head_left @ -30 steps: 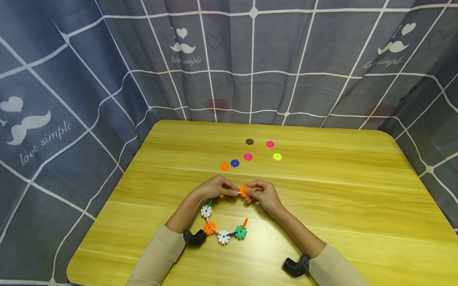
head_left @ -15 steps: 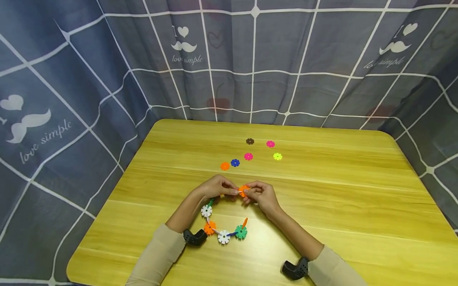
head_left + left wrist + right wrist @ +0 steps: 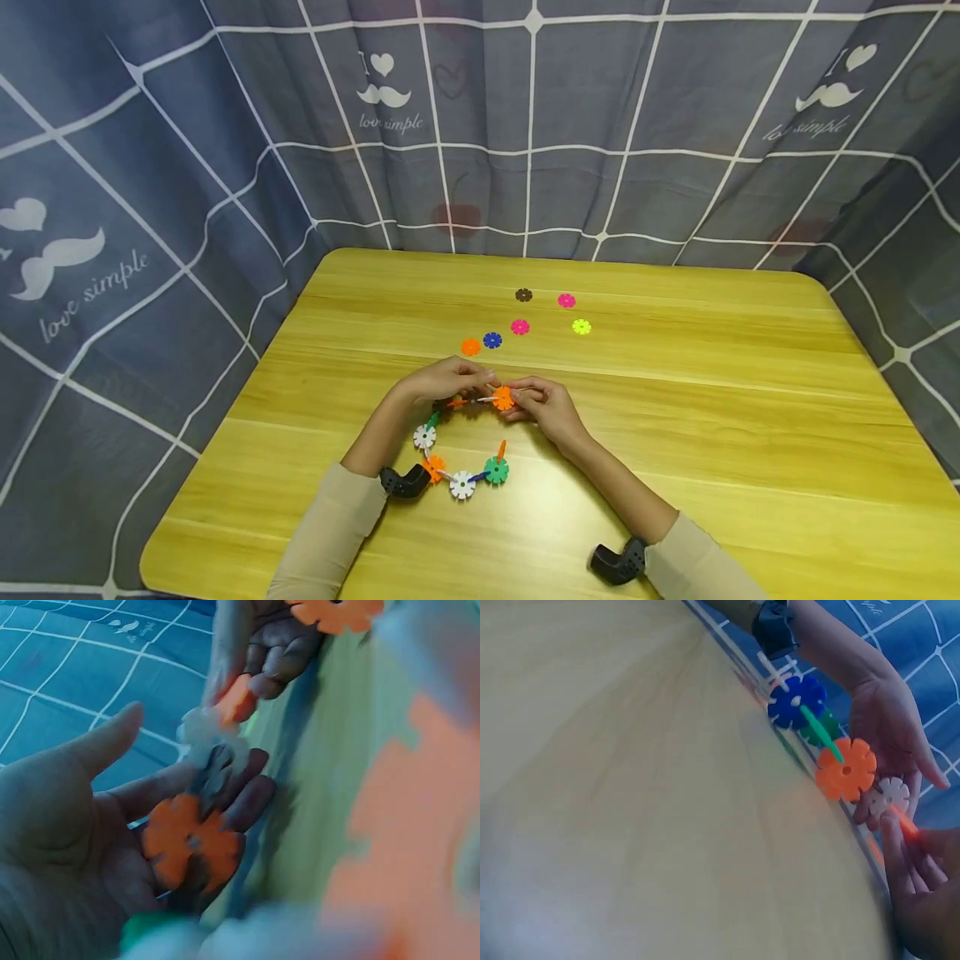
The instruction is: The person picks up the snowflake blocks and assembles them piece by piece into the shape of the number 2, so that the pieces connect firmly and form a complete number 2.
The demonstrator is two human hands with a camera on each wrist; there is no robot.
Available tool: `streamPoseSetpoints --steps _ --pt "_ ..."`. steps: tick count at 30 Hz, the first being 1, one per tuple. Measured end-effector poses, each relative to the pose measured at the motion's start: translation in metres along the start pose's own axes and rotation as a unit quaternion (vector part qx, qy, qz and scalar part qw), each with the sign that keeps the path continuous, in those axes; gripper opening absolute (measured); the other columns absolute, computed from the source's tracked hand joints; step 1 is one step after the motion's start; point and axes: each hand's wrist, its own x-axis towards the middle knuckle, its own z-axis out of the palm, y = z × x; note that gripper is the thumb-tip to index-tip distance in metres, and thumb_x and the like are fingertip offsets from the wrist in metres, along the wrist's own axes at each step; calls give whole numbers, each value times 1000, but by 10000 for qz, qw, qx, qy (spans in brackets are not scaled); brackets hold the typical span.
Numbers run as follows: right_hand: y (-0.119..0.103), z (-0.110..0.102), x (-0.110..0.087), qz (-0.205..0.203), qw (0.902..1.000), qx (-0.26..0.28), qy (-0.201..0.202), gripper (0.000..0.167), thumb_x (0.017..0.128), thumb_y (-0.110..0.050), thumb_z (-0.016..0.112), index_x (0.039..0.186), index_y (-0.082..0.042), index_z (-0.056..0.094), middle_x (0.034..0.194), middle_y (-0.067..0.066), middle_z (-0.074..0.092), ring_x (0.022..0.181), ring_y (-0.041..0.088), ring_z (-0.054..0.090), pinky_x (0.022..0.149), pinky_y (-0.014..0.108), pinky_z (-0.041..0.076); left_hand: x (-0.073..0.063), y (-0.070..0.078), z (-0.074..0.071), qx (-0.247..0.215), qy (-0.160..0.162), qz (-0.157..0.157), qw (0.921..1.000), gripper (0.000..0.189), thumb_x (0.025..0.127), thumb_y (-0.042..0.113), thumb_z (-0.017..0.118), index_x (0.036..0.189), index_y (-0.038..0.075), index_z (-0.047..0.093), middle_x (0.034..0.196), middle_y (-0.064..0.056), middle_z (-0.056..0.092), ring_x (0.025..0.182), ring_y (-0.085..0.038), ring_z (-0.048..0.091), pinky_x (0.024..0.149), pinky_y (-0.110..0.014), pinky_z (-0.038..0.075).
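A chain of slotted plastic snowflake discs curves over the table between my hands. My right hand [image 3: 551,412] pinches the orange disc [image 3: 503,398] at its far end, which joins a white disc [image 3: 890,799]. My left hand [image 3: 442,379] has its thumb raised away, and its fingers lie behind the chain near another orange disc [image 3: 191,841]. Down the left side run a white disc [image 3: 424,437] and an orange disc [image 3: 433,469]. Nearer me come a white disc [image 3: 462,484], a blue one edge-on [image 3: 477,477], a green disc [image 3: 497,470] and an upright orange one [image 3: 502,451].
Loose discs lie farther back on the wooden table [image 3: 712,400]: orange [image 3: 470,347], blue [image 3: 492,340], pink [image 3: 520,327], brown [image 3: 523,295], another pink [image 3: 566,300] and yellow [image 3: 581,327]. A grid-patterned curtain [image 3: 570,108] hangs behind the table.
My left thumb and fingers have let go of the white disc beside the orange one and spread. The chain has shifted slightly left and away from me, with the right hand still pinching its end.
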Motion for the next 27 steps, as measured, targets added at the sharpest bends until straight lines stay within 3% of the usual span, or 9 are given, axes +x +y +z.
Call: streamPoseSetpoints --steps 5,9,12,16,19,21,22,24,27 --pt "-7 -2 10 -192 9929 -1146 -258 24 91 -11 59 107 7 62 86 19 68 71 32 65 65 37 54 1 -3 4 -340 -367 -9 9987 24 95 19 54 95 -2 66 86 -12 65 75 -21 61 70 -30 49" --pt "-18 -8 37 -502 9689 -2424 65 17 88 -12 63 100 1 67 83 11 69 69 24 64 60 31 53 2 -8 4 -841 -265 -184 9959 20 94 16 55 91 -2 64 81 -11 63 71 -22 62 67 -32 51" --pt "-22 -10 64 -1084 9333 -3415 245 17 85 -10 67 99 -1 68 87 7 68 74 20 63 66 31 52 2 -10 3 -983 -160 -293 9946 19 94 17 55 92 0 64 81 -10 63 71 -20 61 68 -32 51" --pt "-19 -1 98 -1782 8688 -4617 -162 31 85 -20 68 111 -3 66 107 10 64 98 26 56 90 41 42 1 -13 1 -1113 -64 -312 9933 19 94 17 54 93 1 64 82 -11 63 71 -21 62 69 -33 51" --pt "-15 6 114 -1909 8327 -5180 -429 41 85 -31 67 119 -7 63 118 13 56 109 30 47 96 46 35 2 -15 1 -1190 -19 -294 9925 18 94 17 55 92 1 64 80 -11 63 71 -24 63 70 -33 51" --pt "-12 9 121 -1892 8213 -5365 -431 42 84 -35 67 118 -11 64 119 13 55 108 30 45 94 46 36 2 -16 1 -1160 19 -294 9928 18 94 17 55 92 2 64 79 -11 63 71 -24 64 70 -32 51" --pt "-12 11 123 -1863 8201 -5396 -407 40 83 -37 68 116 -14 66 118 12 54 107 30 45 91 46 37 2 -17 1 -1168 33 -288 9927 18 94 16 55 92 1 64 78 -10 63 71 -24 64 69 -31 51" --pt "-12 14 126 -1842 8201 -5405 -364 35 82 -38 70 110 -18 69 117 11 54 105 29 44 87 45 38 1 -19 0 -1187 94 -277 9925 18 94 16 54 92 0 63 78 -10 63 71 -23 64 68 -30 50" --pt "-12 13 126 -1772 8282 -5308 -307 28 79 -36 72 101 -18 71 114 10 54 104 28 44 87 44 38 3 -20 0 -1178 138 -266 9926 20 95 16 53 94 -1 63 79 -9 62 70 -22 64 64 -28 49"
